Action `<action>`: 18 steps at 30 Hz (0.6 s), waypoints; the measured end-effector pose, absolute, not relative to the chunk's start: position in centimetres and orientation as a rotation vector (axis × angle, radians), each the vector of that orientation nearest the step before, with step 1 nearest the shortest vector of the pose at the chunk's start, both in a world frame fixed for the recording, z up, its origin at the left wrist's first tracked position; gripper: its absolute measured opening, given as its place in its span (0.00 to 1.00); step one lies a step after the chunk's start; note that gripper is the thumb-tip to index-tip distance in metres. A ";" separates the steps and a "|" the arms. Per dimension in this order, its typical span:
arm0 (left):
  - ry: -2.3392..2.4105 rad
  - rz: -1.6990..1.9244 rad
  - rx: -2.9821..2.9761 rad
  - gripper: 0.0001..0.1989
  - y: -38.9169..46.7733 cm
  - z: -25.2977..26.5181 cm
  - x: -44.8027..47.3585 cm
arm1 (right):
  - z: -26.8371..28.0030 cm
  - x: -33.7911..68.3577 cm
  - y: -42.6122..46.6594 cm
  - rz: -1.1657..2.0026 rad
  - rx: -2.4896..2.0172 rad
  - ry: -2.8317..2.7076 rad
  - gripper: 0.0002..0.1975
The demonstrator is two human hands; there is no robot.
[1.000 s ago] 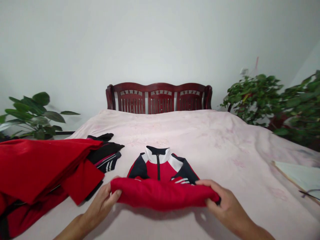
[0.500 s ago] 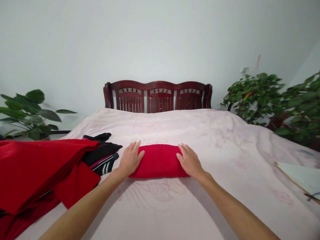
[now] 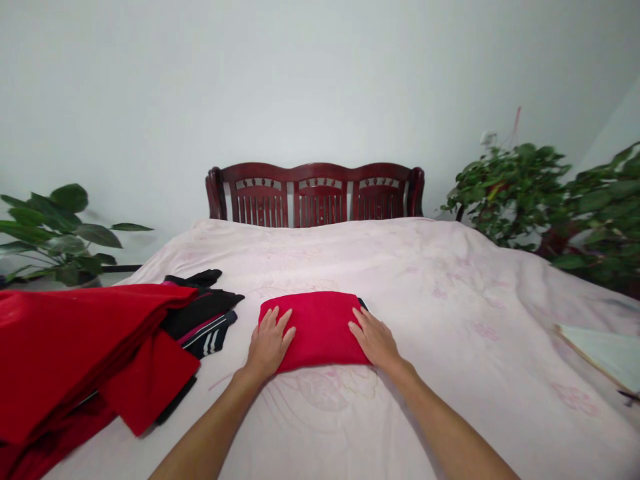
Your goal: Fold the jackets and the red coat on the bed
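L hand [image 3: 269, 347] & R hand [image 3: 376, 339] flat on folded red garment [image 3: 320, 330], fingers loosely spread, gripping nothing; clothes pile [image 3: 75, 353] (mostly red/blk) near left.

Red garment [image 3: 319, 330] — folded, lying flat

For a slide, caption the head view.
Left hand and right hand rest on a folded red garment atop a pink floral bedspread, beside piled clothes.

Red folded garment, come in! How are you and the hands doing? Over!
Left hand and right hand: open, resting on its opposite ends. Red folded garment: lying on pale pink bedspread. Clothes pile: to its left, not touching it.
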State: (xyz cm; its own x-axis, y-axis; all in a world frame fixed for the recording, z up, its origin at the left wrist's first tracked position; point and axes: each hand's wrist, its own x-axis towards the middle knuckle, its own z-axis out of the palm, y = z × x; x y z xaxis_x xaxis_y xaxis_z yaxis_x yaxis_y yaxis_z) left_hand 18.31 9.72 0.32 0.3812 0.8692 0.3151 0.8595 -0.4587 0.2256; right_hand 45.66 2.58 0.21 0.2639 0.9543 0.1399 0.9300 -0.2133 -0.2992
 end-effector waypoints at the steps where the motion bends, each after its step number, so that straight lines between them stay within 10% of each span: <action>1: 1.671 0.638 2.558 0.26 9.3 0.2 18.2 | 0.3 45.8 2.6 0.106 -2.227 -1.668 0.30; 18: 1.745 0.916 2.353 0.27 6.3 -2.8 16.5 | 4.7 46.6 4.1 1.600 -1.536 -0.821 0.18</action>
State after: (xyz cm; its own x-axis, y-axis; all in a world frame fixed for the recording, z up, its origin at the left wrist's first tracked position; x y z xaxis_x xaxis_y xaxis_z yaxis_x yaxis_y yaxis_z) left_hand 16.47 6.25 -2.83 0.1764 0.8921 0.4159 0.8488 -0.3518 0.3947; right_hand 46.61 4.11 4.66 0.0096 0.8605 -0.5094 -0.0880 -0.5067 -0.8576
